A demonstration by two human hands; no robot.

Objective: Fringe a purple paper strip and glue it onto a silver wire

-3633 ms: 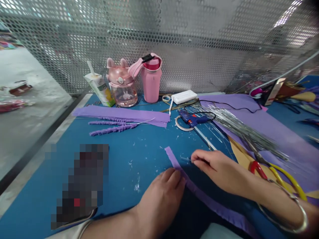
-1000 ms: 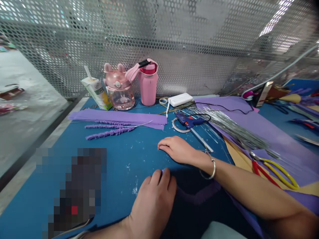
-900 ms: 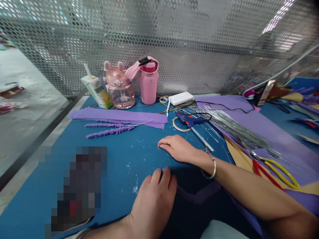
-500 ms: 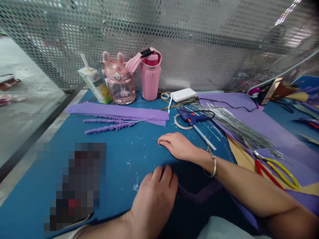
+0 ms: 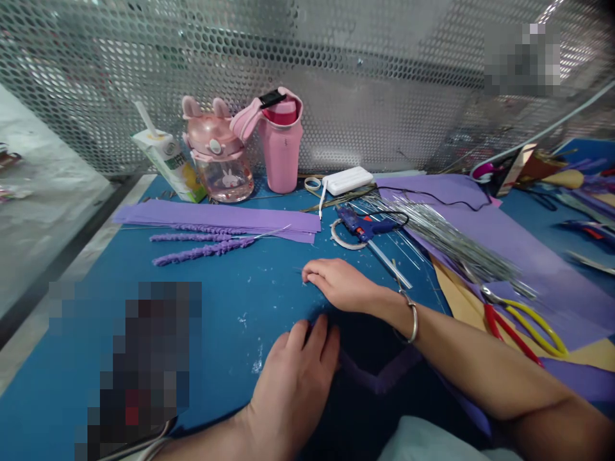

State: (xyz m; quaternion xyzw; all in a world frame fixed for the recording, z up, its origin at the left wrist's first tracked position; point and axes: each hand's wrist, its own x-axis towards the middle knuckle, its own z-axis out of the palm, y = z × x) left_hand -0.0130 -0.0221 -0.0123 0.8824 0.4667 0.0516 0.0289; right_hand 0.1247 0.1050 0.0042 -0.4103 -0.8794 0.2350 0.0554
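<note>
While L hand point(image 5: 295, 374) leans on the strip point(image 5: 382, 383), it's all happening low centre, strip in deep shadow on the blue table point(image 5: 206, 320), one end tucked under those fingers, the rest bending off toward the R forearm. L fingers are bunched close, tips down; pinching or just pressing, can't tell. Up front, R hand point(image 5: 339, 283) has thumb & fingertips pressed together, pinching a v. thin wire point(image 5: 296, 271), faint in the pic, just above the table, w/ a bangle point(image 5: 413, 322) on the wrist.

Beyond it, approx. upper R: blue glue gun point(image 5: 368, 225), its nose by a white ring point(image 5: 342, 242), clear stick point(image 5: 390, 266) poking toward us. Far L of that, fuzzy purple sprigs point(image 5: 202, 253) lie by a stack of purple strips point(image 5: 216, 216). Over on the R, a wire bundle point(image 5: 456, 237) sits on a purple sheet point(image 5: 576, 307), red-&-yellow scissors point(image 5: 513, 334) nearby. At the back: carton point(image 5: 168, 160), eared cup point(image 5: 223, 176), pink flask point(image 5: 281, 157), white box point(image 5: 348, 180), all before the mesh panel point(image 5: 365, 109).
</note>
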